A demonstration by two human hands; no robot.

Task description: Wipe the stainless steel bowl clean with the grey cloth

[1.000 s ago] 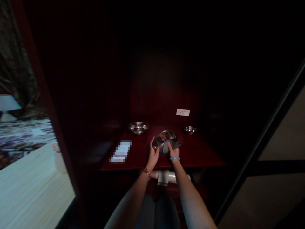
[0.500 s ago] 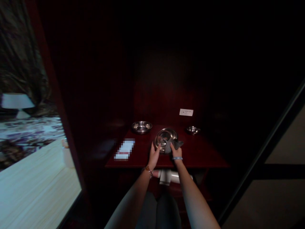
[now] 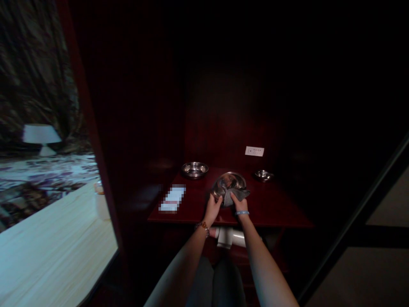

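Note:
A shiny metal bowl (image 3: pixel 228 180) is tilted toward me above the dark red desk (image 3: pixel 271 204). My left hand (image 3: pixel 213 208) grips its near left rim, thumb on the inside. Bunched in my right hand (image 3: pixel 239 203) is a grey cloth (image 3: pixel 230 197), pressed over the bowl's near right rim. The fingers of the right hand under the cloth are partly hidden. Behind the bowl to the left stands a wider metal bowl (image 3: pixel 194 170), and a small metal bowl (image 3: pixel 263 175) sits at the back right.
A blurred-out white rectangle (image 3: pixel 173 198) lies on the desk's left side. A white socket plate (image 3: pixel 254 151) is on the back wall. Below the desk edge is a white hair dryer-like object (image 3: pixel 228 237). A pale table (image 3: pixel 64 247) and a lamp (image 3: pixel 41 134) are at left.
My view has shifted slightly, so the scene sits further right. The cloth has spread further across the bowl's near side, and the two hands are closer together.

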